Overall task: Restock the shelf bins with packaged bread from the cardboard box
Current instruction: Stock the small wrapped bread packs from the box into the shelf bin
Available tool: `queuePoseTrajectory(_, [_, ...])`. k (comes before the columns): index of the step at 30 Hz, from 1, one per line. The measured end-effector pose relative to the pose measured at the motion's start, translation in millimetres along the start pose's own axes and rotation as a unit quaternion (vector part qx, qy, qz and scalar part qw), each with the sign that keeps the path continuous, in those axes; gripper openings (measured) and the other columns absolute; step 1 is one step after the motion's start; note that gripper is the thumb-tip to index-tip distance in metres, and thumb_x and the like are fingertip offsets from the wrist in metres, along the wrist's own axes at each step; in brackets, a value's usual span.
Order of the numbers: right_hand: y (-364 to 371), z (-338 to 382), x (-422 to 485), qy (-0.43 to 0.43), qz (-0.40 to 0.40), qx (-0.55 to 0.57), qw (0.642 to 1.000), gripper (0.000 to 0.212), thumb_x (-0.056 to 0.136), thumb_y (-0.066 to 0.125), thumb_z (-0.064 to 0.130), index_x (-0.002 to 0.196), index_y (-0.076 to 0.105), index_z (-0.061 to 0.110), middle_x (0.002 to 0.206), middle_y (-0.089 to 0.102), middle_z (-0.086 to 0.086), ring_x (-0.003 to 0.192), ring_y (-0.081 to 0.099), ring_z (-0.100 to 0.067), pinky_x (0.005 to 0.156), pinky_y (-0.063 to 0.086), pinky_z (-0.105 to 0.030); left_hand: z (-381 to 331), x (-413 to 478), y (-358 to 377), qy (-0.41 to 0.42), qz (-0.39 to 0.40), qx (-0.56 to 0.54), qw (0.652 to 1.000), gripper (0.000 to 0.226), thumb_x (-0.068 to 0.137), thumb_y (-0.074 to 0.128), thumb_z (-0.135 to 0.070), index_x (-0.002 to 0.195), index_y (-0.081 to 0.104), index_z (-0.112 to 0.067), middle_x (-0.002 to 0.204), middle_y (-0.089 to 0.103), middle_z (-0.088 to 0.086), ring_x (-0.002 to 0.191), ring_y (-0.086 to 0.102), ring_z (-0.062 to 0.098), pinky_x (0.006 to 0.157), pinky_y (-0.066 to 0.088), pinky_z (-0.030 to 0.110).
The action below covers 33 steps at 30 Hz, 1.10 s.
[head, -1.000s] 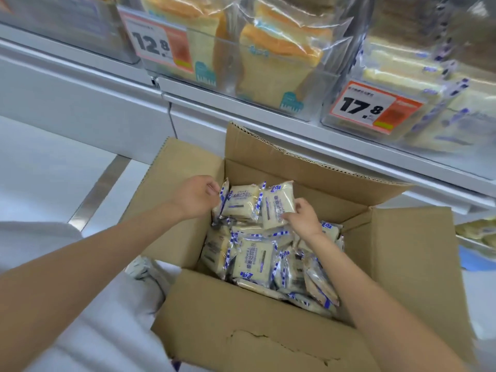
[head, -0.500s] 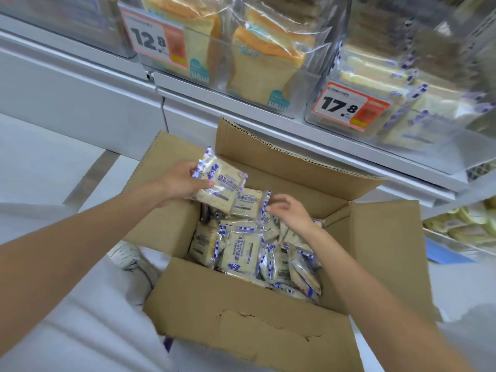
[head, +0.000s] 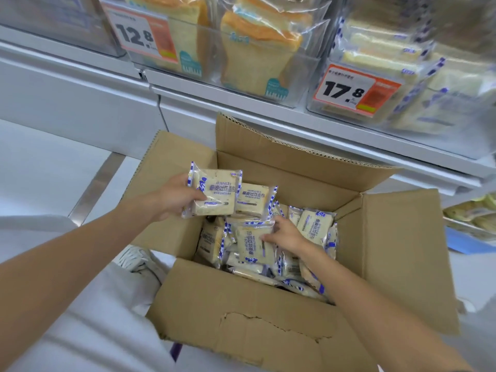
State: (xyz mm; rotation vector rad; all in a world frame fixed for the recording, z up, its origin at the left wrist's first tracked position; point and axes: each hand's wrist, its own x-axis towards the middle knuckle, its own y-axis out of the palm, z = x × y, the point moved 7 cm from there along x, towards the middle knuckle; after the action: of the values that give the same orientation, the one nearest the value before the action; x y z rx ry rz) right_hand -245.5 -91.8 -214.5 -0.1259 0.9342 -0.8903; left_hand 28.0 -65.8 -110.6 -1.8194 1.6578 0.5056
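Two bread packets sit in the left hand [head: 174,196], held above the far-left corner of the open cardboard box [head: 241,326]. The thumb clamps across the face of the front packet [head: 217,194]. The second packet [head: 253,198] fans out to its right, apparently pinned behind the first by fingers that are hidden. Stacking them this way probably lets the person gather several packets and make one trip to the shelf, rather than carry them singly.

The right hand [head: 285,233] is down inside the box on the loose packet [head: 252,244] lying on top of the pile. Its thumb lies across the wrapper and its fingers bend over the packet's far edge. Whether it has really closed on the packet cannot be told, and the packet still lies on the heap. It is likely the next one to join the left hand's stack.

Many more packets fill the box, jumbled at all angles. Far right, above the box, a clear shelf bin [head: 456,103] with the 17.8 price tag [head: 354,88] already holds the same blue-and-white packets, so it is probably the destination. To its left, the toast-loaf bin [head: 241,49] holds a different product.
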Motion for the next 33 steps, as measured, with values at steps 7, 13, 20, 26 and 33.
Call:
queuePoseTrajectory(7, [-112, 82, -92, -0.183, -0.141, -0.141, 0.963, 0.035, 0.088, 0.069, 0.018, 0.119, 0.055, 0.024, 0.124, 0.057, 0.002, 0.086, 0.058, -0.011, 0.083, 0.050, -0.028, -20, -23, 24, 0.020, 0.044, -0.015, 0.999, 0.041, 0.089, 0.067, -0.005, 0.125, 0.056, -0.018, 0.115, 0.071, 0.005, 0.101, 0.068, 0.023, 0.083, 0.055, 0.040])
queuePoseTrajectory(13, [-168, 115, -149, -0.185, -0.220, 0.213, 0.934, 0.030, 0.083, 0.075, 0.012, 0.103, 0.055, 0.019, 0.116, 0.065, -0.004, 0.102, 0.066, -0.027, 0.092, 0.054, -0.045, -68, -76, 60, 0.089, 0.076, -0.087, 0.989, 0.035, 0.091, 0.063, -0.007, 0.125, 0.056, -0.013, 0.116, 0.070, 0.013, 0.099, 0.068, 0.026, 0.083, 0.055, 0.045])
queuePoseTrajectory(20, [-174, 128, -183, -0.173, -0.259, 0.168, 0.935, 0.032, 0.083, 0.076, 0.029, 0.104, 0.052, 0.020, 0.107, 0.059, 0.002, 0.099, 0.057, -0.014, 0.084, 0.043, -0.028, -147, -136, 125, 0.175, 0.094, -0.138, 0.970, 0.015, 0.090, 0.067, -0.027, 0.100, 0.056, -0.024, 0.100, 0.075, 0.003, 0.074, 0.072, 0.012, 0.054, 0.055, 0.025])
queuePoseTrajectory(26, [-244, 175, -250, -0.322, -0.348, -0.265, 0.840, 0.099, 0.076, 0.074, 0.034, 0.155, 0.014, 0.026, 0.158, 0.026, 0.003, 0.148, 0.014, -0.016, 0.122, 0.005, -0.047, -230, -162, 165, 0.371, 0.038, 0.144, 0.917, 0.049, 0.080, 0.079, -0.031, 0.121, 0.053, -0.024, 0.102, 0.065, -0.015, 0.089, 0.061, -0.004, 0.081, 0.049, 0.011])
queuePoseTrajectory(33, [-371, 182, -277, -0.290, -0.384, -0.338, 0.809, 0.057, 0.073, 0.078, 0.027, 0.121, 0.049, 0.017, 0.110, 0.058, -0.005, 0.100, 0.055, -0.024, 0.084, 0.044, -0.040, -336, -140, 188, 0.470, 0.042, 0.262, 0.842, 0.068, 0.074, 0.080, -0.043, 0.131, 0.049, -0.025, 0.126, 0.057, -0.009, 0.117, 0.054, 0.008, 0.102, 0.043, 0.030])
